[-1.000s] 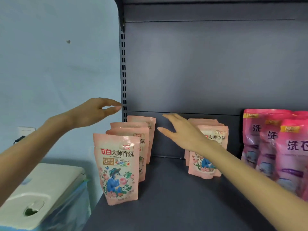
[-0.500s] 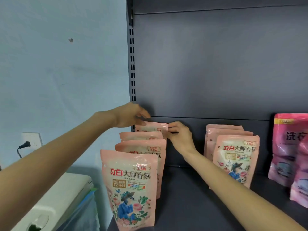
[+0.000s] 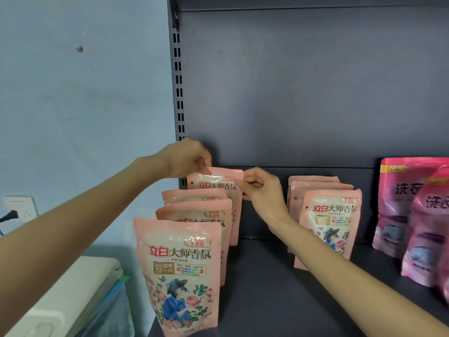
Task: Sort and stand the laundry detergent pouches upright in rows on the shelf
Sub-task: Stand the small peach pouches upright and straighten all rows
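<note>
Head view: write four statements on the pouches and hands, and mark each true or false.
1. The left hand and the right hand pinch the rear pouch of the left row by its top corners. True.
2. The left row holds six pouches. False: four show.
3. The pink pouches stand to the right of the middle row. True.
4. The front pouch lies flat on the shelf. False: it stands upright.
</note>
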Tool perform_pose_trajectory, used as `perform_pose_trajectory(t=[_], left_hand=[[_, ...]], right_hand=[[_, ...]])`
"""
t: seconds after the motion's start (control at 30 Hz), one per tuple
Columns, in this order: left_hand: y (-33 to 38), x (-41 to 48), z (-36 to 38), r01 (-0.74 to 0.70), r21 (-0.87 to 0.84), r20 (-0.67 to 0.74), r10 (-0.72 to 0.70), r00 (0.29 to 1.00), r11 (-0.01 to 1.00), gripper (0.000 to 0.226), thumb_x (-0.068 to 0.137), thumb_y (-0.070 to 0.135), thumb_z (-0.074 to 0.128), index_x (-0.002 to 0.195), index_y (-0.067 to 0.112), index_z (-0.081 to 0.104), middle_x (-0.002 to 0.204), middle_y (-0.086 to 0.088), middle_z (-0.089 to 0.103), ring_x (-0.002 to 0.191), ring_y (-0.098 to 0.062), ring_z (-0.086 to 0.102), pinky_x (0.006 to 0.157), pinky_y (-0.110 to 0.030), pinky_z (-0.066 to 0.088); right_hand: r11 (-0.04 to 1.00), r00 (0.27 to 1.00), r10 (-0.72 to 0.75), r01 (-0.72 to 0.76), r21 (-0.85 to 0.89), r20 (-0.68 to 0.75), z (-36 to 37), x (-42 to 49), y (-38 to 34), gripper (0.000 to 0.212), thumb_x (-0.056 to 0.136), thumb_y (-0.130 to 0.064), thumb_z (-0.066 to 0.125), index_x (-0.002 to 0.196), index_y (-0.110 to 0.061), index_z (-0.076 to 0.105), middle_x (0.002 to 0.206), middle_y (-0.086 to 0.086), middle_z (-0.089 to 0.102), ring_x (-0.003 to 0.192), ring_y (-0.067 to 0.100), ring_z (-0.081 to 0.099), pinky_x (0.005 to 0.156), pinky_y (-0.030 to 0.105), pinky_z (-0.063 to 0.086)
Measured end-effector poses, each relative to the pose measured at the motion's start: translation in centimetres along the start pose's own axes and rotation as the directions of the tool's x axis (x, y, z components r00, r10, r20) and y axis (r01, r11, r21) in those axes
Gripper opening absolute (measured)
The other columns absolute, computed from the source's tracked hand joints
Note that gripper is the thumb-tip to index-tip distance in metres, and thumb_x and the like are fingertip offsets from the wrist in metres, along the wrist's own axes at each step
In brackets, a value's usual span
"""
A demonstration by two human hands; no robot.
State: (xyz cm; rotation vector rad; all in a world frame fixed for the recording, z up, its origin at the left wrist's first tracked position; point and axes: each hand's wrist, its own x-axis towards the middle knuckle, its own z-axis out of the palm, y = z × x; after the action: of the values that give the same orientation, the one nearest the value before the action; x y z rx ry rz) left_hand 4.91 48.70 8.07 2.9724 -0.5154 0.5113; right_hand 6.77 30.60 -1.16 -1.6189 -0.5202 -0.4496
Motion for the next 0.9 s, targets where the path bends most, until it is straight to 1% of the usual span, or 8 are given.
perform_pose_trajectory(t=[0.17,0.37,0.5,0.57,0.67,0.77,0.83,0.9], left_hand=[[2.3,0.6,-2.2,-0.013,0.022,-0.175,0.017,0.984,1.0,0.008,0.087,0.029,0.062,0.091,0.024,0.068,0.086,0.009,0.064,0.083,-0.01,0.056,0.073,-0.026,0.041],[5.8,1.0,-3.8,-0.11,-0.088,-0.332,0.075,0.94,0.99,0.006,0.086,0.028,0.064,0.086,0.024,0.067,0.078,0.014,0.06,0.077,-0.007,0.056,0.061,-0.021,0.037],[7.2,0.6,-3.7,-0.178,-0.209,-0.289,0.113,0.951,0.962,0.004,0.085,0.024,0.066,0.081,0.025,0.065,0.076,0.012,0.063,0.07,0.0,0.058,0.07,-0.025,0.048],[7.5,0.0,-3.8,-0.198,-0.28,-0.25,0.128,0.96,0.939,0.003,0.085,0.019,0.066,0.082,0.021,0.067,0.081,0.005,0.068,0.068,0.002,0.06,0.07,-0.018,0.05],[7.8,-1.2,-4.3,-0.212,-0.372,-0.204,0.143,0.969,0.904,0.006,0.083,0.016,0.066,0.079,0.02,0.067,0.081,0.004,0.071,0.066,0.006,0.062,0.064,-0.005,0.047],[7.7,-2.5,-5.0,-0.21,-0.511,-0.168,0.143,0.975,0.833,0.011,0.086,0.022,0.062,0.082,0.016,0.07,0.076,0.008,0.071,0.066,0.004,0.063,0.062,-0.006,0.047],[7.7,-3.2,-5.4,-0.208,-0.6,-0.166,0.134,0.977,0.772,0.026,0.091,0.026,0.052,0.091,0.008,0.07,0.077,0.005,0.072,0.067,-0.001,0.064,0.063,-0.01,0.049],[7.7,-3.7,-5.6,-0.22,-0.651,-0.192,0.123,0.974,0.727,0.025,0.094,0.022,0.047,0.1,0.008,0.067,0.082,0.007,0.072,0.068,-0.002,0.066,0.063,-0.013,0.051]], right_hand=[[0.991,0.997,-0.044,0.053,0.126,-0.07,-1.6,-0.5,-1.8,0.012,0.087,-0.012,0.064,0.081,-0.022,0.065,0.084,-0.008,0.07,0.083,0.007,0.067,0.073,0.024,0.057],[0.959,0.983,-0.04,0.088,0.27,-0.177,-3.8,-0.7,-3.8,0.009,0.089,-0.01,0.061,0.081,-0.014,0.065,0.071,-0.012,0.071,0.07,0.003,0.068,0.061,0.018,0.053],[0.948,0.979,0.023,0.043,0.316,-0.201,-5.3,-1.3,-4.4,0.005,0.087,-0.011,0.063,0.083,-0.013,0.067,0.077,-0.005,0.074,0.077,0.016,0.071,0.068,0.031,0.058],[0.952,0.98,0.029,0.033,0.303,-0.199,-5.9,-1.9,-4.8,0.005,0.085,-0.011,0.065,0.082,-0.014,0.067,0.077,-0.004,0.073,0.076,0.017,0.071,0.069,0.033,0.059],[0.949,0.982,0.035,0.026,0.315,-0.187,-6.3,-2.8,-5.5,0.005,0.084,-0.011,0.066,0.082,-0.015,0.068,0.08,-0.002,0.074,0.074,0.017,0.071,0.066,0.031,0.059],[0.944,0.986,0.034,0.023,0.33,-0.165,-6.4,-3.4,-6.4,0.003,0.085,-0.012,0.065,0.085,-0.012,0.068,0.085,0.001,0.074,0.074,0.016,0.071,0.062,0.026,0.058],[0.936,0.99,0.035,0.015,0.351,-0.135,-6.4,-3.8,-7.0,0.004,0.085,-0.011,0.064,0.087,-0.011,0.068,0.084,0.0,0.074,0.073,0.015,0.071,0.062,0.025,0.058],[0.928,0.996,0.035,-0.002,0.373,-0.082,-6.6,-4.2,-7.3,0.006,0.085,-0.011,0.063,0.088,-0.01,0.068,0.083,0.001,0.074,0.076,0.016,0.071,0.064,0.027,0.059]])
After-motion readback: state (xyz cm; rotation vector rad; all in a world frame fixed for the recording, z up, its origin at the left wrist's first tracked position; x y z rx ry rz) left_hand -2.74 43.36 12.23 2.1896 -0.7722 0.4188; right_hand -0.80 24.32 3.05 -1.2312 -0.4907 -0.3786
